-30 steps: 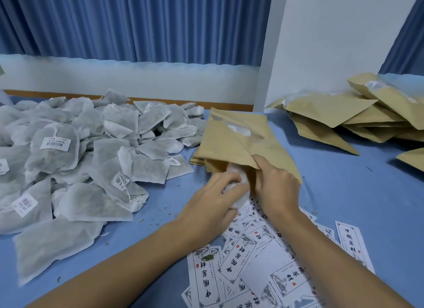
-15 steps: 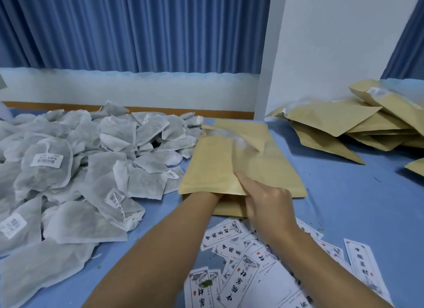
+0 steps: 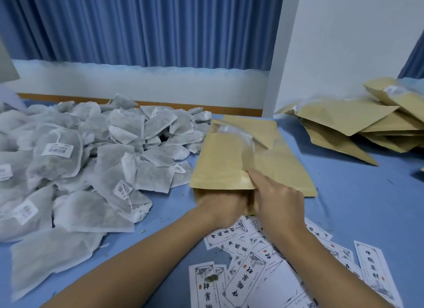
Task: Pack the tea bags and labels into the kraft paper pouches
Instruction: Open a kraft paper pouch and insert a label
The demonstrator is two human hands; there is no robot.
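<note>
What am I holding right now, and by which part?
The right hand pinches the kraft paper pouch by its mouth's upper lip. The left hand reaches into that mouth, fingers hidden.

Blue table and its backdrop
A blue-covered table [image 3: 344, 206] runs back to a wooden strip [image 3: 160, 104] along its far edge — behind it a white wall band [image 3: 137, 83] under pleated blue curtains [image 3: 137, 25], a white pillar [image 3: 344, 44] rising right of the middle

Bare forearms [image 3: 142, 259], bare hands: L hand [image 3: 220, 208] blurred, R hand [image 3: 278, 200] sharp, knuckles showing.
</note>
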